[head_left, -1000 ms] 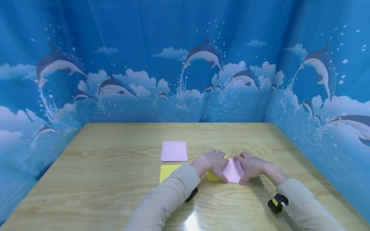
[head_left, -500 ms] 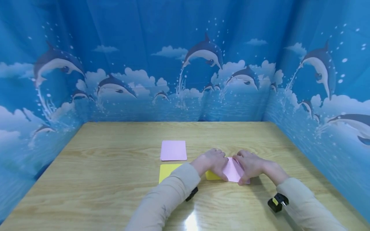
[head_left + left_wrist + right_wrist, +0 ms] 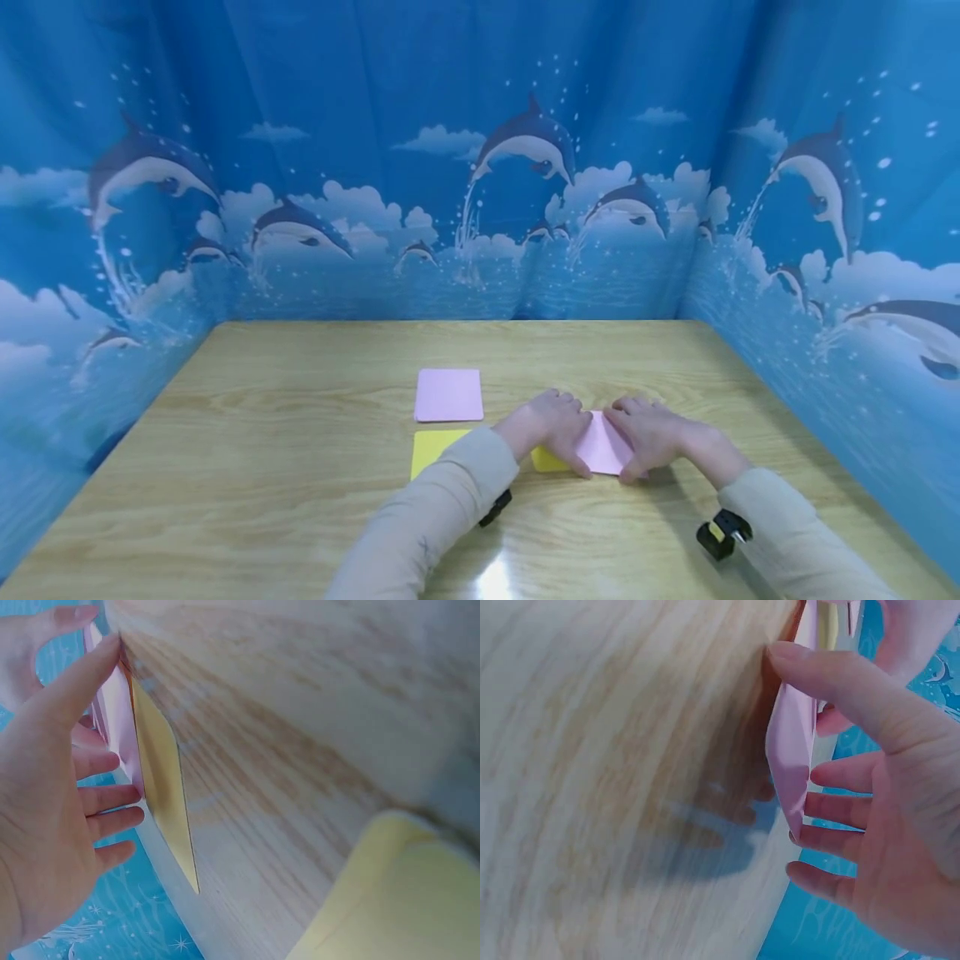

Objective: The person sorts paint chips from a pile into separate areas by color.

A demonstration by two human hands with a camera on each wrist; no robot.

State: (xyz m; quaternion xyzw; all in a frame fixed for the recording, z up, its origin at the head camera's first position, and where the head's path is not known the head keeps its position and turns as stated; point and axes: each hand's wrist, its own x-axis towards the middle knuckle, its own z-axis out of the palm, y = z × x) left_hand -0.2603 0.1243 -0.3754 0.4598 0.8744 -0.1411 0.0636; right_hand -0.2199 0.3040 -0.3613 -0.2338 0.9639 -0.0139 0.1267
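Observation:
Both hands are on one pink square sheet [image 3: 599,446], which lies over the right part of a yellow square sheet [image 3: 550,459]. My left hand [image 3: 553,427] holds the pink sheet's left part, thumb at the near edge and fingertips at the far edge. On its right part my right hand [image 3: 651,435] holds it the same way, with a crease running up between the hands. In the right wrist view the pink sheet [image 3: 789,746] bulges up a little between thumb and fingers. The yellow sheet [image 3: 161,750] sticks out past the left hand in the left wrist view.
Left of the hands, another pink square [image 3: 448,396] lies flat on the wooden table [image 3: 300,467]. Nearer is a yellow square [image 3: 431,450], partly hidden by the left sleeve [image 3: 442,508]. A dolphin-print curtain [image 3: 360,167] encloses the back and sides.

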